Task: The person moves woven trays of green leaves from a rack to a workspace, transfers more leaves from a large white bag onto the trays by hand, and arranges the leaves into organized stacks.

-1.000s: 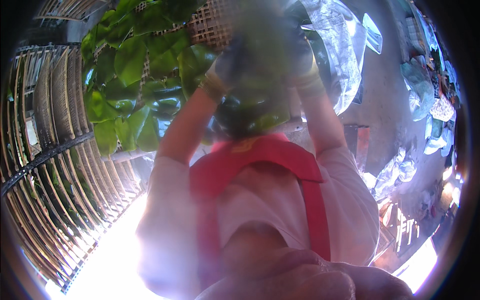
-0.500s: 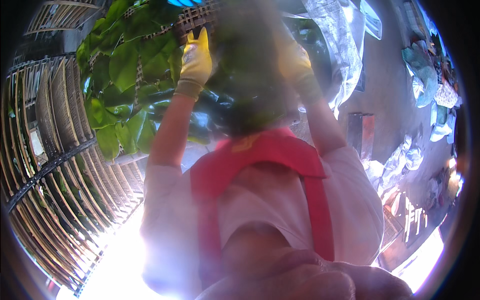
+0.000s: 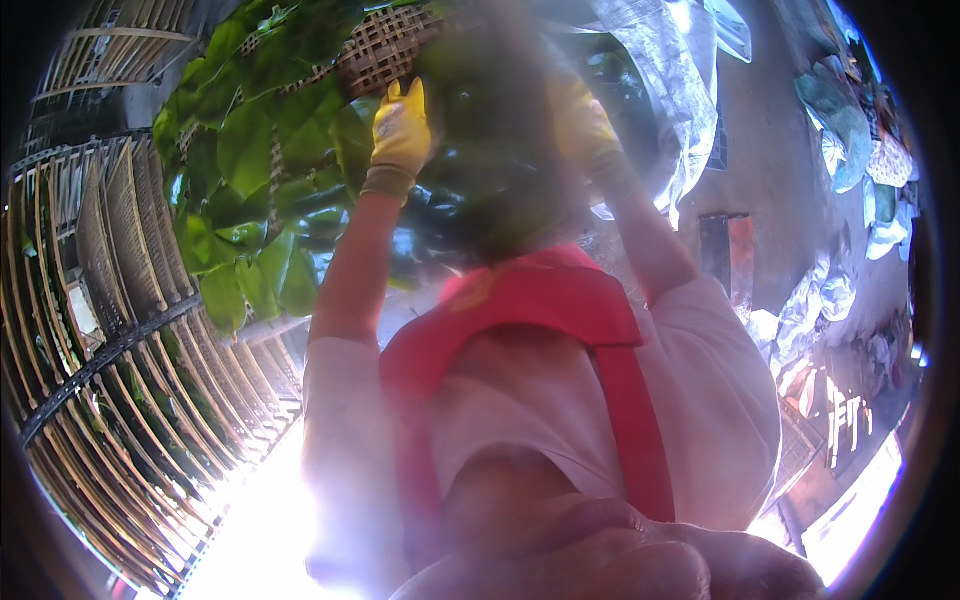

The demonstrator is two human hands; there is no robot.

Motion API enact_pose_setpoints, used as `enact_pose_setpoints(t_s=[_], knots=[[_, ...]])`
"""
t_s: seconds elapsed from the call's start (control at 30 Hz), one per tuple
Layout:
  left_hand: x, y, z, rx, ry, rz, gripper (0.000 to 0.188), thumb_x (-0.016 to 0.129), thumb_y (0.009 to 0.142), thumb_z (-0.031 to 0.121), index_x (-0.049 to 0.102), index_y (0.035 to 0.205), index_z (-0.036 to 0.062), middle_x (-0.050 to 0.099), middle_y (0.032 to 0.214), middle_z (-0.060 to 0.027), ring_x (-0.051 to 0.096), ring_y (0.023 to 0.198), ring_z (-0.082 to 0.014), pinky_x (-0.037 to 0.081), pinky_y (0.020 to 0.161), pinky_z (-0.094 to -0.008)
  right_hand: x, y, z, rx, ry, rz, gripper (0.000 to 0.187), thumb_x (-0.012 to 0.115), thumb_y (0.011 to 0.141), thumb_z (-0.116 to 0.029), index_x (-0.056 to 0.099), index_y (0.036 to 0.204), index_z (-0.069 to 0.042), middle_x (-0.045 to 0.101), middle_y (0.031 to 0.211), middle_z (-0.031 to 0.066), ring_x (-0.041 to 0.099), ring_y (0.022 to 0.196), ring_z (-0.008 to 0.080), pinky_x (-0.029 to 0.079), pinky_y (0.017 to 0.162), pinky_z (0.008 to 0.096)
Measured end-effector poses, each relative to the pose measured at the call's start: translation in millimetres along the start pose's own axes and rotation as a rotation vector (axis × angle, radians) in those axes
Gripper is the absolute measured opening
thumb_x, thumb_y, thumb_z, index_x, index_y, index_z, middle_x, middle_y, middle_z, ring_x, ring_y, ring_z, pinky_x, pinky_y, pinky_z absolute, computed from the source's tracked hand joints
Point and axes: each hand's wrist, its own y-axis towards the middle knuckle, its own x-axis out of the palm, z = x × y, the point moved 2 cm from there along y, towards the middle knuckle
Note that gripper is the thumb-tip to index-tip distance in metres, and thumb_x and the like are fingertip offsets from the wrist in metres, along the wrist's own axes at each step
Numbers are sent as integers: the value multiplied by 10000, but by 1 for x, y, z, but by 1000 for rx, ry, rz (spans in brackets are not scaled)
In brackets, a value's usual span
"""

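While a white shirt [image 3: 700, 400] and the red apron [image 3: 510, 305] over it take up the lower middle of the view, tall slatted racks [image 3: 130, 220] curve down the left side, with some green showing between the lower slats.

Next in size comes the spread of broad, glossy green leaves [image 3: 245, 150], lying overlapped in front of the person from the upper left to the middle. Their central part, between the hands, is dark and smeared by blur.

To the right runs the grey floor [image 3: 765, 150]. A silvery sheet [image 3: 690, 100] hangs in folds just beside the right end of the leaves, and bluish and clear plastic bags [image 3: 880, 210] are heaped near the far right rim. Lower down lies crumpled clear plastic [image 3: 800, 300].

Smaller is the patch of woven tray [image 3: 388, 45] showing at the top among the leaves. A narrow reddish board [image 3: 741, 262] is on the right, near the right forearm.

Both hands wear yellow gloves. The left hand [image 3: 402, 130] is over the leaves just below the woven patch, two fingertips pointing up and apart; whether it grips a leaf cannot be told. The right hand [image 3: 583, 120], near the silvery sheet, is too blurred to tell if it is open or closed.
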Motion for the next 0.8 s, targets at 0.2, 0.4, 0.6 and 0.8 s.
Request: enact_pose_setpoints(t_s=[0.2,0.4,0.6,0.8], knots=[[-1,-11,-4,-7,-20,2,531,546,764,36,454,1286,69,496,1210,-276,522,1078,-400,452,911,-398,-39,3,-39,-191,-213,-149,385,532,797,-177,556,1177,-119,500,1269,147,395,1225,326,288,1023,464],[-16,-39,9,127,-33,193,541,640,725,72,480,1241,53,510,1180,-229,546,1013,-399,472,868,-387,-65,27,-54,-309,11,-76,417,608,741,-147,564,1153,-96,559,1188,138,461,1178,326,357,986,434],[-17,-112,21,231,101,-13,486,567,796,49,453,1267,28,487,1246,-227,518,1088,-357,450,892,-402,-107,66,-170,-762,431,-195,287,538,821,-220,598,1066,-82,637,1027,119,604,972,282,491,827,393],[-57,-154,46,118,-155,-166,534,526,835,53,363,1342,10,433,1330,-194,422,1222,-332,366,1014,-372,-161,82,-303,-1251,432,-121,300,526,858,-243,600,1060,-34,652,960,111,613,868,234,506,742,368]])
